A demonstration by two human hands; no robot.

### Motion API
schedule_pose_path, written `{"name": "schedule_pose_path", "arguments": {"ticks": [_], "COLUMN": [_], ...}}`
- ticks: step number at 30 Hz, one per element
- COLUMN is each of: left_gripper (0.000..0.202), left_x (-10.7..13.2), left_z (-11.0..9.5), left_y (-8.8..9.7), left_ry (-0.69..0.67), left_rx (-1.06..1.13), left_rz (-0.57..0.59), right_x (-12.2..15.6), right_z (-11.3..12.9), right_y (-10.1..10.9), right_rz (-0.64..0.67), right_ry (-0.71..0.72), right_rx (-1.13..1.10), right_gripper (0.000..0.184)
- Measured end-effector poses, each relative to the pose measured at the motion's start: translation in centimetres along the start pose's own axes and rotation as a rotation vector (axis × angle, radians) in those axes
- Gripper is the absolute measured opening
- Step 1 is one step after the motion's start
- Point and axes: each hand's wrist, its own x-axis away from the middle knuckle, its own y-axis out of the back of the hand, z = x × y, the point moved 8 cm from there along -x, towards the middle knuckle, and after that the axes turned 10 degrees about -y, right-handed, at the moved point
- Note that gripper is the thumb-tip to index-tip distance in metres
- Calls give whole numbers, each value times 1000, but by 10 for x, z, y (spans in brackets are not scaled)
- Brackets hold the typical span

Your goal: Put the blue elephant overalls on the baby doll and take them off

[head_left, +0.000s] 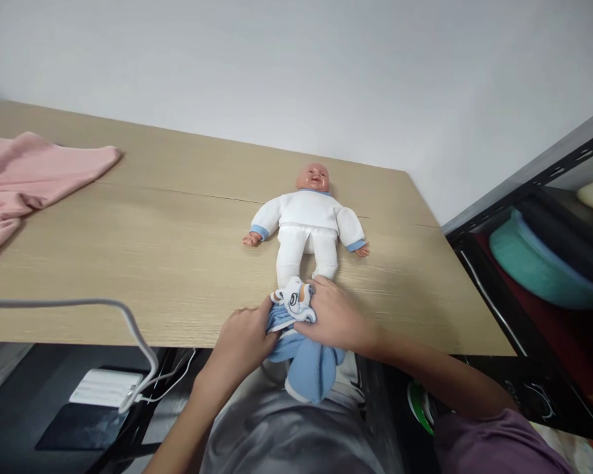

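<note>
A baby doll point(309, 217) lies on its back on the wooden table, head toward the wall, in a white top with blue cuffs. At its feet, by the near table edge, I hold small blue doll pants point(312, 372) with a white animal patch. My left hand point(247, 332) grips their left side, fingers closed. My right hand point(340, 316) pinches the right side beside the patch, close to the doll's foot. Part of the pants hangs below the table edge over my lap. The doll's feet are partly hidden behind the pants and my right hand.
A pink cloth point(39, 178) lies on the table point(178, 230) at the far left. A grey cable point(123, 309) loops over the near left edge to a white power bank point(103, 387). At the right, a black shelf holds a teal basin point(538, 263).
</note>
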Motion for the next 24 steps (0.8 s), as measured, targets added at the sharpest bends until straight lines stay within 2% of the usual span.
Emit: {"name": "schedule_pose_path", "arguments": {"ticks": [3, 6, 8, 10, 15, 19, 21, 24], "left_gripper": [44, 44, 39, 36, 46, 48, 46, 41], "left_x": [-4, -7, -7, -7, -8, -13, -19, -27], "left_z": [4, 10, 12, 15, 22, 27, 28, 28], "left_y": [-3, -1, 1, 1, -3, 5, 9, 14], "left_ry": [2, -48, -116, -162, -189, -247, -270, -294], "left_rx": [8, 130, 238, 379, 764, 807, 770, 721], "left_rz": [-44, -229, -368, -459, -521, -599, -562, -449], "right_x": [3, 5, 4, 2, -2, -3, -6, -14], "right_z": [-2, -8, -12, -13, -17, -29, -34, -40], "right_y": [-3, -4, -4, -3, 7, 7, 6, 14], "right_rz": [-14, -20, -5, 11, -10, 2, -7, -149], "right_ry": [-3, -43, -83, -94, -111, -198, -174, -27], "right_rx": [17, -28, -65, -136, -421, -492, -474, -415], "right_gripper": [14, 27, 28, 29, 39, 36, 33, 27]}}
